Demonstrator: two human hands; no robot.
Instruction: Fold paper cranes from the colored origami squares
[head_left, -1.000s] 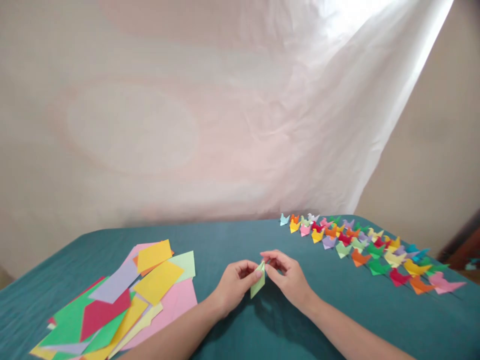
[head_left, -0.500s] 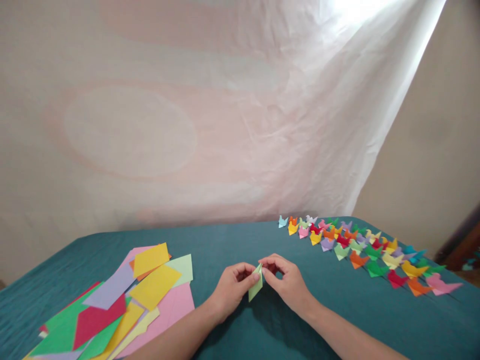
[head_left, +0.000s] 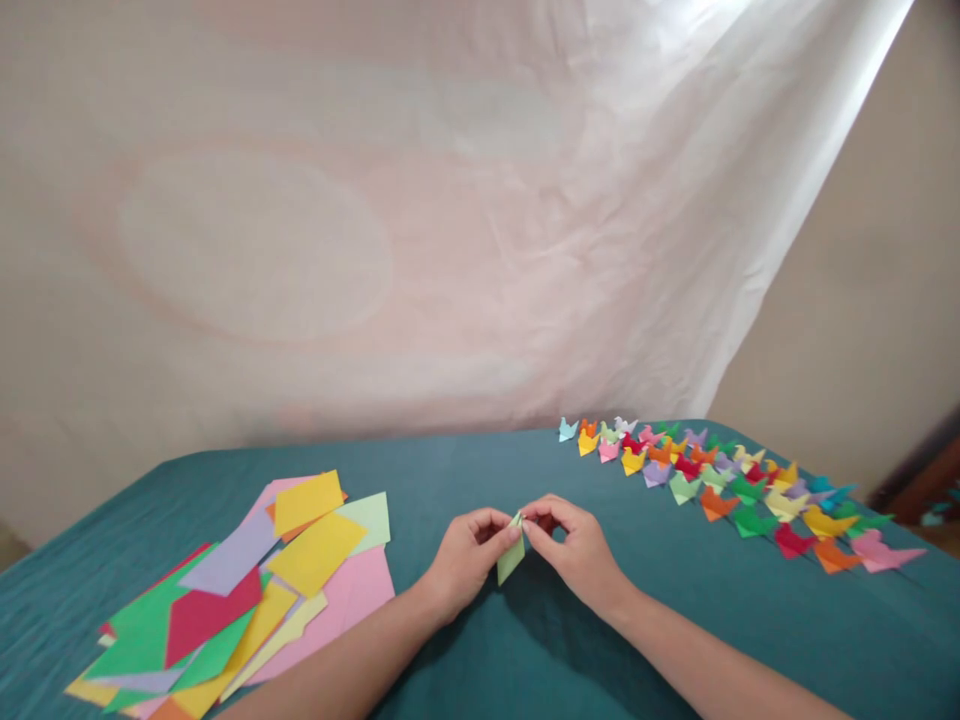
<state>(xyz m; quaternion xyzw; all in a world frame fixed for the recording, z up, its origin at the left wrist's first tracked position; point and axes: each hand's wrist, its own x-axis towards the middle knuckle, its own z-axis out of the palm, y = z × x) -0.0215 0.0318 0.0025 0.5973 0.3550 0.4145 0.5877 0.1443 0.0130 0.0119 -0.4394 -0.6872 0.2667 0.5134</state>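
Note:
A small folded piece of pale green paper is held upright a little above the cloth, between both hands. My left hand pinches its upper left side, thumb in front and fingers behind. With thumb and forefinger, my right hand pinches the top right tip. The fingers cover part of the upper folds, so their exact shape is hidden.
A loose pile of coloured paper sheets lies on the left of the teal tablecloth. Several rows of small folded paper birds stand on the right. Behind the table hangs a pale curtain.
The view has tilted down slightly, shifting the scene. Both hands keep their pinch on the folded paper; its top tip now looks more bent over toward the right fingers.

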